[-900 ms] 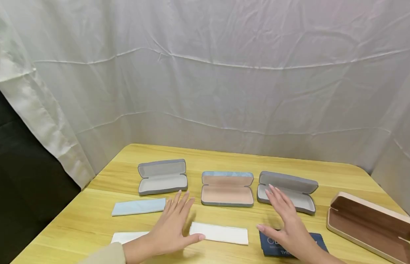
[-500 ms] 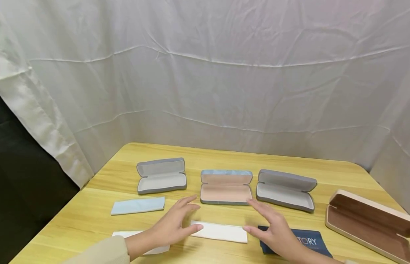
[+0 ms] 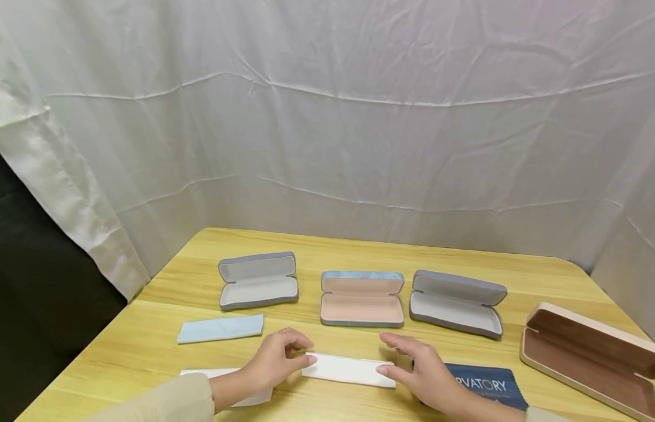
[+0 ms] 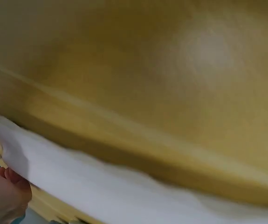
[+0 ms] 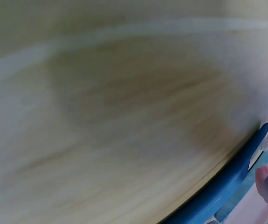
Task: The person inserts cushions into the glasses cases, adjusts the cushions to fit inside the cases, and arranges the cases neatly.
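A folded white cloth lies flat at the front middle of the table. At its left end is my left hand, thumb over the cloth and fingers bent with a gap to the thumb. My right hand is at the other end, its thumb over the cloth and its fingers stretched out behind. Under my left wrist lies a second white cloth, partly covered. A dark blue lettered cloth is partly hidden by my right hand. Both wrist views are blurred; fingertips show in the left one.
Along the back stand a grey glasses case, a pink-lined glasses case and another grey case, all with lids up. A larger brown-lined case stands at right. A light blue cloth lies at left.
Both hands have come down and inward to the two ends of the middle white cloth. The right hand has moved away from the right grey case. The cases and cloths stay put.
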A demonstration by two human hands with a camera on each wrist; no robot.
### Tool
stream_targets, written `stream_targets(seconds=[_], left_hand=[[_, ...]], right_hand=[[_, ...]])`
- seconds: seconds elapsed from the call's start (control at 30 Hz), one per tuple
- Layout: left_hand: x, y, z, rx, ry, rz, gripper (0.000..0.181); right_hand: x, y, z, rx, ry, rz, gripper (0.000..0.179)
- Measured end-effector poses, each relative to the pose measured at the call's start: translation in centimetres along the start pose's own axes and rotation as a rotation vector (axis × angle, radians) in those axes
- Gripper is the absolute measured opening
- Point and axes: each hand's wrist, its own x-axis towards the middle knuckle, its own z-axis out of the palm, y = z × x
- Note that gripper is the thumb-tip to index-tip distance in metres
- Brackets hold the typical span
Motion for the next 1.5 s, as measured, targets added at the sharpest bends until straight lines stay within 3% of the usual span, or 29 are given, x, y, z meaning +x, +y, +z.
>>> stream_targets(seconds=[0.13,0.37,0.57,0.93,1.33,1.5], left_hand=[[0.1,0.0,0.1,-0.043,0.015,-0.034,0.021],[0.3,0.3,0.1,-0.007,-0.024,-0.034,0.020],[0.4,0.7,0.3,0.043,-0.003,-0.032,0.018],[0.8,1.2,0.2,0.144,-0.042,-0.038,0.015],[1.2,1.5,-0.1,0.172,-0.109,-0.085,0.014],[1.3,1.5,-0.4,0.120,-0.106,-0.088,0.015]], right_hand=[[0.2,-0.1,0.1,0.008,-0.051,0.041,0.051],[0.7,-0.2,0.3,0.002,-0.179,0.157,0.044],[0.9,-0.2,0.2,-0.068,-0.221,0.145,0.037],[1.7,-0.3,-0.1,-0.023,-0.314,0.178,0.022],[2.1,-0.1,-0.3,0.010,-0.321,0.229,0.008],[2.4,-0.2,-0.6,0.037,-0.345,0.256,0.011]])
